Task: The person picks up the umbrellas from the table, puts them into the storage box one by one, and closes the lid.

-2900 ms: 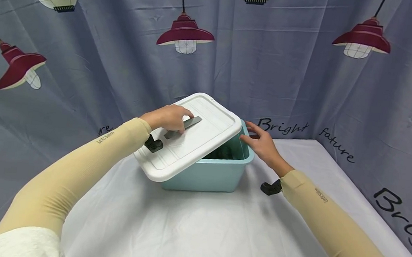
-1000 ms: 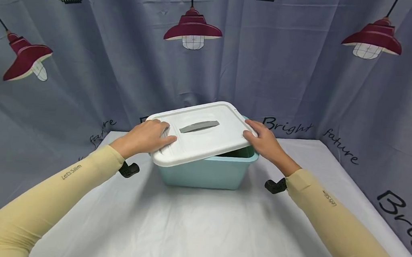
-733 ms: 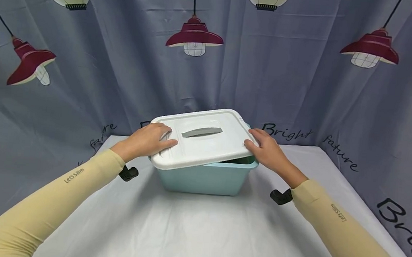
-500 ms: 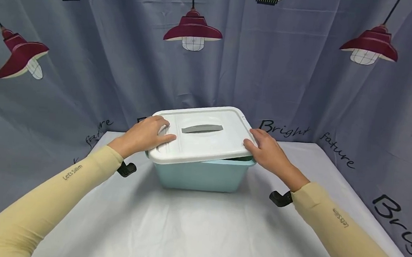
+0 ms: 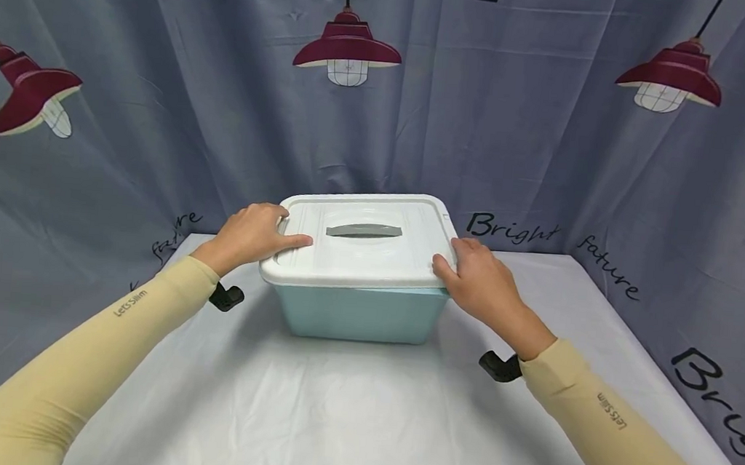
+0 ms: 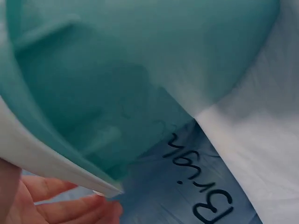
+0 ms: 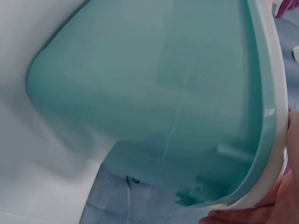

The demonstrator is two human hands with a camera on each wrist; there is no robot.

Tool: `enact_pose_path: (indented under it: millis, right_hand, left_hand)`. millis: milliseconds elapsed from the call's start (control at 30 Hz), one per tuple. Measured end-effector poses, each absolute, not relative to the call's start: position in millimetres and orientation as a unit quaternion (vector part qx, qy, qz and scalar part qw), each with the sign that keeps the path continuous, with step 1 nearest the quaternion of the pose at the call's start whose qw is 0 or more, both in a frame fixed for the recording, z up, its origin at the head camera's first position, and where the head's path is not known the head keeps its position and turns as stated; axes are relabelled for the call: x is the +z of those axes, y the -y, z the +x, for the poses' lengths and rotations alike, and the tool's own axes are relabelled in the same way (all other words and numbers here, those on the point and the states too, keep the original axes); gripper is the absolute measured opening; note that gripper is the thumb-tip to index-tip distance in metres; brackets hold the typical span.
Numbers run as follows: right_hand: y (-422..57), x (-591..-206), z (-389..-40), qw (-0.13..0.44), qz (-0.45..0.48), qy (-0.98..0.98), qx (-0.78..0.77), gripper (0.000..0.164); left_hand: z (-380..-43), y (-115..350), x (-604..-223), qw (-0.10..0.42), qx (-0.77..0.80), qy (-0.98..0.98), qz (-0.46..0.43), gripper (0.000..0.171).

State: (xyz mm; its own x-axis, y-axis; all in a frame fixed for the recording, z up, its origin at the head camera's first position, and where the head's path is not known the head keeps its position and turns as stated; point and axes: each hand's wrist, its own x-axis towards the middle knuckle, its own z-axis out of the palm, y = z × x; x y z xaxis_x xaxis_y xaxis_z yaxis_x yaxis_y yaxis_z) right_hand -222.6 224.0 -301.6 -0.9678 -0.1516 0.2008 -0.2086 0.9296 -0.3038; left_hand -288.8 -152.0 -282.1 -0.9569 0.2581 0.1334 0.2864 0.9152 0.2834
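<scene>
A white lid [image 5: 377, 258] with a grey handle [image 5: 364, 230] covers the teal storage box [image 5: 359, 315] and lies nearly level on its rim. At the lid's left end, my left hand [image 5: 249, 235] grips the edge, thumb on top and fingers over the side. My right hand [image 5: 481, 283] holds the right end the same way. In the left wrist view, fingers [image 6: 70, 205] show beside the white lid edge [image 6: 46, 154] above the teal wall [image 6: 154, 56]. The right wrist view has the lid edge [image 7: 279, 93] along the box rim [image 7: 266, 116], with fingers below it. The box's inside is hidden.
The box stands on a table with a white cloth [image 5: 358, 414]. Behind and beside it hangs a grey-blue curtain [image 5: 485, 139] printed with lamps and lettering. A black wrist camera [image 5: 501, 367] hangs under the right wrist, another [image 5: 226, 297] under the left.
My left hand has gone from the lid's handle to its left end. The lid has turned straight and come down, covering the opening at the right. My right hand now holds the lid's edge.
</scene>
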Motion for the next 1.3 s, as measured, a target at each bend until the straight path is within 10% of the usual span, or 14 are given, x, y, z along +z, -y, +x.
enact_pose_path:
  millis: [567,1300]
  right_hand:
    - [-211.1,-310.2,-204.3,0.122,0.09,0.982,0.113,0.072]
    - [-250.2,-286.9,-208.7,0.031,0.072,0.982,0.173,0.092]
  left_hand:
    - [-292.1,161.0,-291.0,0.035,-0.157,0.977,-0.141,0.095]
    - [-285.5,172.1,-285.2,-0.009,-0.185,0.974,-0.132,0.096]
